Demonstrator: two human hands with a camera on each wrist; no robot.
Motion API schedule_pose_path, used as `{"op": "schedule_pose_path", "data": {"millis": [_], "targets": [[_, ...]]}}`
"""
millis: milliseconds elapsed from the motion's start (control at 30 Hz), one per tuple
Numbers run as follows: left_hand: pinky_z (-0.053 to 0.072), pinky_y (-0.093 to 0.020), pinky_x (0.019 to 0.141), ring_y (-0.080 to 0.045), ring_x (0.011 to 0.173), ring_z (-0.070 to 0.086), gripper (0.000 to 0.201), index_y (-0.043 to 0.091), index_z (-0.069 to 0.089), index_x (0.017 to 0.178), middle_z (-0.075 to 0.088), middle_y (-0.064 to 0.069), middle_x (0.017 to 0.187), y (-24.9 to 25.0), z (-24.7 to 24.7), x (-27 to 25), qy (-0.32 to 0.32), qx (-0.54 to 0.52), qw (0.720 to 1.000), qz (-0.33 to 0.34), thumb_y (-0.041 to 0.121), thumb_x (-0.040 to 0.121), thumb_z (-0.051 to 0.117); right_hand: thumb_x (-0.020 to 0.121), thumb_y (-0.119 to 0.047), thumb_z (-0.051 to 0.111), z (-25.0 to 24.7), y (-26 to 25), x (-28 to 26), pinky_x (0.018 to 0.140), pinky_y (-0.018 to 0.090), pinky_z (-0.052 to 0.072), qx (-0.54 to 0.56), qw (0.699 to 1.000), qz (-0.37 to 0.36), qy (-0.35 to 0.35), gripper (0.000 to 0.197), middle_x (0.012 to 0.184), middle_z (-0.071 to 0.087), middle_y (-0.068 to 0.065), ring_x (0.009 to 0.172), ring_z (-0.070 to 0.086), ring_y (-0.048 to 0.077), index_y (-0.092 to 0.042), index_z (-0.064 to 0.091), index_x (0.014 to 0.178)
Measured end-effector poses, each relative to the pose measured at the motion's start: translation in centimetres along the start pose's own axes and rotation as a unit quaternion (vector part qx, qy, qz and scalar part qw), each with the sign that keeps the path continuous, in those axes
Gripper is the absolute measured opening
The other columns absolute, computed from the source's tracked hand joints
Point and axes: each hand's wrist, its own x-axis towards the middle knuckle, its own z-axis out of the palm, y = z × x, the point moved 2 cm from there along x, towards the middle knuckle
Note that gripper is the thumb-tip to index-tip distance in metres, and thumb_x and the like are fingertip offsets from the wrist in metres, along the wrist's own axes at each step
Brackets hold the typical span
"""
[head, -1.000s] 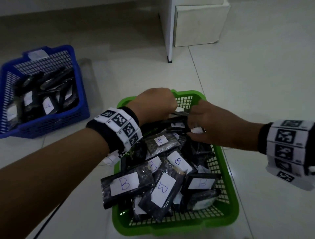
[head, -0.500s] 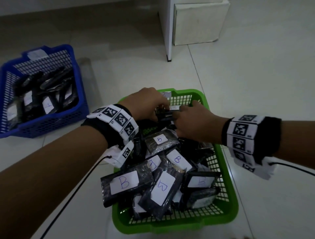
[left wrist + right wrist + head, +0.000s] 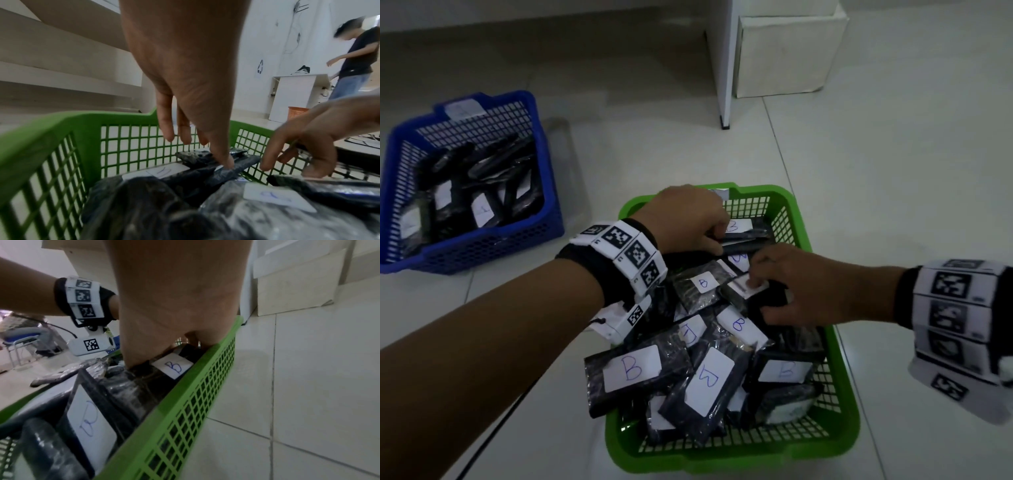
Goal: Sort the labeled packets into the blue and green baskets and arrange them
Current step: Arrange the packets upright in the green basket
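Note:
The green basket (image 3: 739, 460) in front of me is piled with black packets with white "B" labels (image 3: 631, 368). My left hand (image 3: 717, 236) reaches to the basket's far end. Its fingers are straight, and the index fingertip (image 3: 227, 162) presses on packets standing on edge there (image 3: 743, 240). My right hand (image 3: 760, 284) comes in from the right and pinches a black packet (image 3: 736, 291) by its labelled end in the middle of the pile. The left wrist view shows its fingers (image 3: 267, 164) curled over that packet (image 3: 329, 186). The blue basket (image 3: 482, 246) at the far left holds more dark packets.
A white cabinet leg (image 3: 724, 68) and a white box (image 3: 787, 54) stand on the tiled floor beyond the green basket. In the left wrist view a person (image 3: 357, 56) stands by a white unit with an orange basket (image 3: 298, 112) at its foot.
My right hand has drawn back from the far end and now pinches a packet nearer the middle. The left hand has stayed at the far end on the upright packets.

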Motion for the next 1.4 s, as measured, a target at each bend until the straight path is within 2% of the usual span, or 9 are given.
{"op": "schedule_pose_path", "data": {"millis": [100,200,300,500,667,967,1167,1333,1400], "targets": [[0.042,-0.028,0.067,-0.015,0.096,0.064,0.027,0.043,0.068,0.118,0.068,0.013,0.104,1.2,-0.1,-0.5,-0.02,0.012,0.999,0.027,0.045,0.092,0.066,0.087,-0.037,0.064,-0.8,-0.6,0.5,0.072,0.028,0.05,0.04,0.998,0.006,-0.053,0.013,0.092,0.059,-0.009,0.081,0.058,0.008,-0.029,0.055,0.093],[0.052,-0.035,0.074,-0.02,0.097,0.062,0.046,0.049,0.049,0.139,0.067,0.006,0.117,2.7,1.1,-0.5,-0.106,-0.011,0.994,0.039,0.028,0.098,0.048,0.093,-0.027,0.056,-2.0,-0.3,1.1,0.076,0.026,0.05,0.07,0.994,0.031,-0.08,0.009,0.092,0.066,-0.009,0.081,0.062,0.006,-0.027,0.064,0.097],[0.049,-0.035,0.071,-0.023,0.094,0.061,0.04,0.044,0.052,0.137,0.065,0.0,0.116,3.9,1.7,-0.3,-0.153,-0.009,0.988,0.036,0.033,0.102,0.038,0.093,-0.009,0.048,-2.4,0.3,2.2,0.067,0.01,0.044,0.028,0.996,0.06,-0.065,0.023,0.096,0.07,0.002,0.08,0.062,0.012,-0.012,0.069,0.103],[0.039,-0.028,0.093,-0.015,0.095,0.043,0.037,0.027,0.058,0.13,0.055,0.001,0.112,3.7,2.0,-1.0,-0.166,-0.061,0.983,0.046,0.039,0.108,0.032,0.095,-0.004,0.046,-1.4,0.0,4.0,0.058,0.016,0.029,-0.101,0.984,0.138,-0.057,0.02,0.082,0.057,0.009,0.074,0.054,0.023,0.005,0.064,0.092],[0.035,-0.042,0.114,-0.02,0.13,0.041,0.071,0.049,0.044,0.139,0.04,0.004,0.141,3.9,3.6,-3.6,-0.189,-0.214,0.958,-0.021,0.089,0.081,0.037,0.098,-0.026,0.049,-0.6,0.3,6.0,0.068,0.029,0.046,-0.087,0.982,0.168,-0.015,0.026,0.094,0.063,0.014,0.089,0.064,0.03,-0.003,0.059,0.093],[0.038,-0.051,0.109,-0.031,0.131,0.035,0.078,0.037,0.043,0.144,0.03,0.001,0.157,5.1,5.7,-5.3,-0.168,-0.181,0.968,-0.038,0.086,0.085,0.026,0.098,-0.058,0.04,0.2,-0.7,6.2,0.056,0.027,0.035,-0.106,0.967,0.231,0.008,0.047,0.083,0.052,0.004,0.075,0.053,0.022,-0.013,0.05,0.085],[0.034,-0.041,0.11,-0.024,0.127,0.034,0.048,0.033,0.042,0.144,0.035,-0.004,0.153,5.7,5.0,-5.5,-0.174,-0.131,0.976,0.006,0.055,0.107,0.022,0.094,-0.054,0.051,0.0,-0.6,6.5,0.057,0.025,0.038,-0.05,0.966,0.254,0.006,0.042,0.086,0.059,0.003,0.077,0.057,0.019,-0.013,0.06,0.092],[0.053,-0.041,0.085,-0.016,0.089,0.06,0.036,0.026,0.063,0.104,0.063,0.002,0.099,3.9,2.0,-4.4,-0.011,-0.177,0.984,-0.006,0.045,0.106,0.033,0.091,-0.029,0.058,-0.6,-0.7,6.8,0.055,0.024,0.039,0.007,0.961,0.277,0.002,0.024,0.079,0.057,0.005,0.071,0.056,0.019,-0.009,0.055,0.077],[0.055,-0.041,0.077,-0.017,0.089,0.062,0.02,0.029,0.064,0.111,0.067,0.005,0.099,2.2,1.3,-3.8,0.052,-0.129,0.99,-0.016,0.032,0.1,0.047,0.092,-0.038,0.057,-0.7,-0.8,7.1,0.06,0.025,0.04,0.023,0.959,0.284,0.01,0.031,0.081,0.058,0.008,0.075,0.058,0.022,-0.009,0.056,0.081]]}}
